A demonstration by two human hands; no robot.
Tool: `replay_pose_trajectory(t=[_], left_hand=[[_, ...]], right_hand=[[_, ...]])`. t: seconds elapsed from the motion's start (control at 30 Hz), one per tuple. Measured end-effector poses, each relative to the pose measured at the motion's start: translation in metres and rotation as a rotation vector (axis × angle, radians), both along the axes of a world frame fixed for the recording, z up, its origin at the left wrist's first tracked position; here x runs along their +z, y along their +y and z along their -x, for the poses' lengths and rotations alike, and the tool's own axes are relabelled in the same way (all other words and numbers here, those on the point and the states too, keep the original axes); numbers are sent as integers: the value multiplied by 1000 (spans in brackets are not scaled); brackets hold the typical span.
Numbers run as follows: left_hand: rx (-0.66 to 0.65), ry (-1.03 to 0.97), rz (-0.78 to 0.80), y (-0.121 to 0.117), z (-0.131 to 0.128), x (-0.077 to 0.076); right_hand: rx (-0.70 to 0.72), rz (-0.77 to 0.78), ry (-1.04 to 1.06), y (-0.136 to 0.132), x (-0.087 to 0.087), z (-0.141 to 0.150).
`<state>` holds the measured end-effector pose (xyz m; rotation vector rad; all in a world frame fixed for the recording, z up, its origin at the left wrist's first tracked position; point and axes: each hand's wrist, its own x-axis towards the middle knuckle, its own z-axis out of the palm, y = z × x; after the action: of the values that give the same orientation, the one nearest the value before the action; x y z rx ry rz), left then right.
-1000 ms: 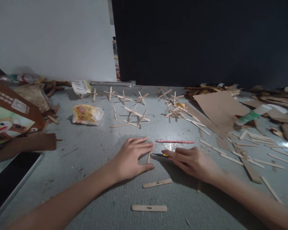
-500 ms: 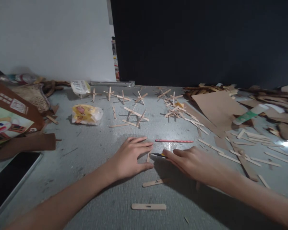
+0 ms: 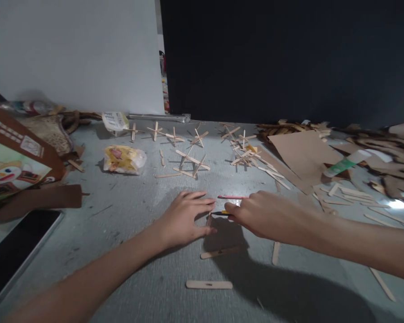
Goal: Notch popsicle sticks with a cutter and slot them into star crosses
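Note:
My left hand (image 3: 185, 219) rests on the grey table, its thumb and fingers holding a short wooden craft stick (image 3: 209, 219) against the surface. In my right hand (image 3: 261, 215) is a craft knife (image 3: 224, 213) with a yellow part and a dark narrow tip, which meets the stick's upper part. A red pencil (image 3: 232, 197) lies just beyond, partly covered by my right hand. Closer to me are two loose craft sticks, one (image 3: 218, 253) in shadow and one (image 3: 208, 285) with a dark slot in its middle.
Crossed stick pieces (image 3: 191, 161) stand across the back, near a yellow plastic packet (image 3: 124, 160). A phone (image 3: 20, 255) lies at the left beside a brown printed bag (image 3: 16, 157). Cardboard (image 3: 299, 154), a green-labelled tube (image 3: 346, 163) and several loose sticks (image 3: 360, 194) are at the right.
My right hand has turned and risen slightly, now covering part of the pencil; the knife tip stays at the stick. My left hand keeps its place. The view has shifted a little.

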<state>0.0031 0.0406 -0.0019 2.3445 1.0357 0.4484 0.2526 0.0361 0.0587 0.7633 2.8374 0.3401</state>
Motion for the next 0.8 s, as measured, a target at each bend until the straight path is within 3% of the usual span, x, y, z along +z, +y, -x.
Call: replay_pose_trajectory(t=[0.17, 0.47, 0.6, 0.8], left_hand=[[-5, 50, 8, 0, 1, 0], [-35, 82, -39, -2, 4, 5], [-46, 55, -31, -1, 4, 3], [-47, 57, -42, 0, 4, 1]], right_hand=[[-47, 33, -36, -2, -2, -1], [-260, 29, 88, -23, -42, -10], [-282, -8, 124, -25, -56, -12], [-299, 18, 183, -25, -59, -13]])
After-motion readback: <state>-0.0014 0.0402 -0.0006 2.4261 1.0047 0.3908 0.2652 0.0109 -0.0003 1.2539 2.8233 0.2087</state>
